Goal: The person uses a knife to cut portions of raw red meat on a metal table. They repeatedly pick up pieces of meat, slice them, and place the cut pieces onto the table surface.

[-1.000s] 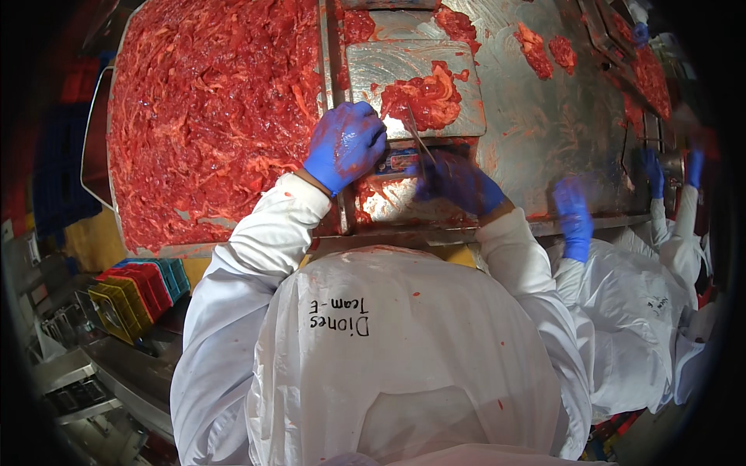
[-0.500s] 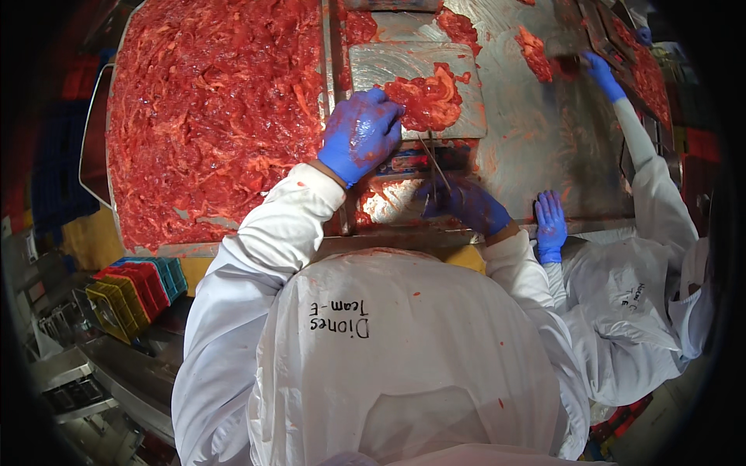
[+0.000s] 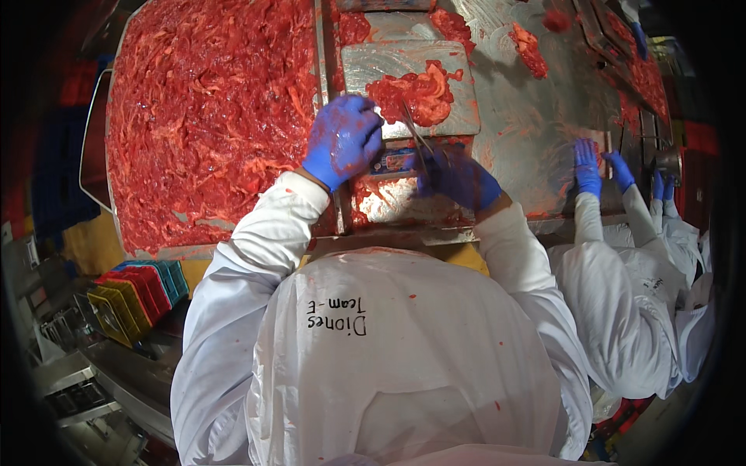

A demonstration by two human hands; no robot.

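Note:
My left hand, in a blue glove, is closed at the left edge of the metal scale plate. A small pale bit shows at its fingertips, too small to name. A pile of red meat trimmings lies on the plate beside it. My right hand, also gloved, grips a thin two-pronged metal tool below the plate. The tool's tip reaches the near part of the pile. Between my hands is the scale's display, partly covered by the right hand.
Left of a metal divider, a large bin holds a mass of red meat. One loose piece lies on the steel table. A co-worker's gloved hands are on the table at right. Coloured crates stand lower left.
The tool's tip has moved up and left, from the plate's near edge into the meat. My left hand has shifted slightly left. The co-worker's hands have come together around a small item.

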